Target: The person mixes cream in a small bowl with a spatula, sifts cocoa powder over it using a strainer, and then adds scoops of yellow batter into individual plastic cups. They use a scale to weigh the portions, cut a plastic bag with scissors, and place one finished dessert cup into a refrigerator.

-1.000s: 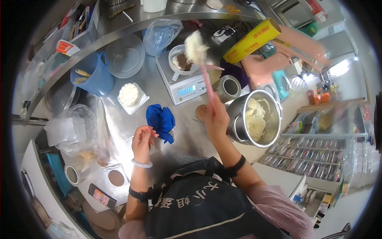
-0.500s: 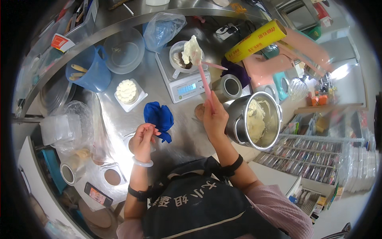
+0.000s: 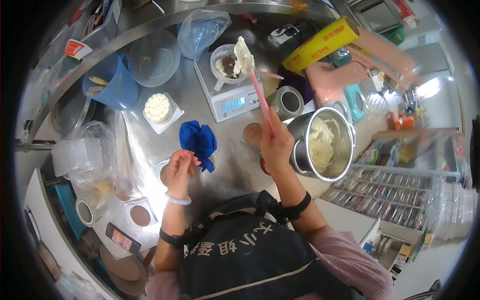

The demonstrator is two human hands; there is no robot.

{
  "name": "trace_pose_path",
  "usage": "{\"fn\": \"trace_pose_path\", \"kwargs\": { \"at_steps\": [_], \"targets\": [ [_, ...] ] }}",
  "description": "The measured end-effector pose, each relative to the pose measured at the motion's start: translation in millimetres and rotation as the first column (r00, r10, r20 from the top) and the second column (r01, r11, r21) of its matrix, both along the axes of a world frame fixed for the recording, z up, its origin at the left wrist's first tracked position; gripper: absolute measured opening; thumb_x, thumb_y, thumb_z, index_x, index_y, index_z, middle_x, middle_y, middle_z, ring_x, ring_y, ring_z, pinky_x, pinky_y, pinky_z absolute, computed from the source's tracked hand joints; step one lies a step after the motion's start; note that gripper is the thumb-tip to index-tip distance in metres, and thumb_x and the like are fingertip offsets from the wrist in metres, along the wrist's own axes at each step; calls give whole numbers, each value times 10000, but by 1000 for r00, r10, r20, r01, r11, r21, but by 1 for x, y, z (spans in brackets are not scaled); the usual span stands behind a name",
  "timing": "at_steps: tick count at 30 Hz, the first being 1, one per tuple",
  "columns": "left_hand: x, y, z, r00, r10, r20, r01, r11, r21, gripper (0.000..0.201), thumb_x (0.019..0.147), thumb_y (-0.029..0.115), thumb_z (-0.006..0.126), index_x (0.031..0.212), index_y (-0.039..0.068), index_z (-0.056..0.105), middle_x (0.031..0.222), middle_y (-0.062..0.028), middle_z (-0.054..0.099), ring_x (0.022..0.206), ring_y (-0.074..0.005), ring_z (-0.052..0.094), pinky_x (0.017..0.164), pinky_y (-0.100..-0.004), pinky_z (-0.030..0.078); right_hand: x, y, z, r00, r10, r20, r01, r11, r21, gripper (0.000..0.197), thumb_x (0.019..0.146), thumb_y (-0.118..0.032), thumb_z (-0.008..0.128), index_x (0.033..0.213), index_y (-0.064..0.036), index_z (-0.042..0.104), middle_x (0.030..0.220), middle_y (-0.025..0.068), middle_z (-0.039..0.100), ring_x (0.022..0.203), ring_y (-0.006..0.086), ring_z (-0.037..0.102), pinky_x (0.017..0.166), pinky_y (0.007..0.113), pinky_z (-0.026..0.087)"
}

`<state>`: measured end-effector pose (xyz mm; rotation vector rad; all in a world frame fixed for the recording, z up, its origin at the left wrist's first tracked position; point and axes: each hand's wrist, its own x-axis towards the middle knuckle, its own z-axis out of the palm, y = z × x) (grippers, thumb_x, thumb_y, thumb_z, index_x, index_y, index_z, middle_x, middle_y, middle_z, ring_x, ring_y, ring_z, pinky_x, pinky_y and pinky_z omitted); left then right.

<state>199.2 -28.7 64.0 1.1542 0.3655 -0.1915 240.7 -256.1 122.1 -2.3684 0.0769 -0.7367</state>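
Observation:
My right hand grips the handle of a pink spatula, its blade heaped with pale cream. The blade is held up over the right side of a clear measuring jug, which has cream and a dark brown substance inside. Under the jug is a white digital kitchen scale with a lit display. Beside my right hand, a steel pot leans tilted, holding more cream. My left hand is loosely closed, with nothing visible in it, just below a crumpled blue cloth.
A small cream-topped cake sits on a square base left of the scale. Behind it stand a blue jug and a clear bowl. A yellow wrap roll and pink mixer are at the right. A phone lies lower left.
My right hand and the spatula have shifted slightly right and lower. The blade has swung a little, showing more of the jug's dark contents. My left hand has moved slightly up beside the blue cloth.

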Motion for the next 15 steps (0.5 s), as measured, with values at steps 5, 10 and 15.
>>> {"fn": "trace_pose_path", "kwargs": {
  "at_steps": [5,10,15],
  "targets": [
    [-4,0,1,1000,-10,-29,10,1000,3,152,902,165,500,949,25,538,808,-44,582,696,-106,579,527,-187,377,-5,1,6,999,0,39,-1,1000,20,339,805,-37,603,1141,-49,567,747,107,626,596,116,565,570,239,455],
    [8,-5,9,999,-52,-8,52,997,56,148,897,185,493,951,54,537,800,-32,581,730,-119,579,560,-206,374,-16,-4,24,1000,23,-16,-18,955,295,337,820,-41,597,1153,-16,554,818,67,643,640,83,559,574,224,454],
    [52,-11,16,986,-85,141,49,970,236,236,866,127,508,1094,66,511,876,-30,545,718,-100,572,515,-186,378,-59,-65,85,1000,20,12,-23,884,467,328,838,-41,576,1161,4,543,796,31,621,563,11,445,492,152,316]
  ]
}}
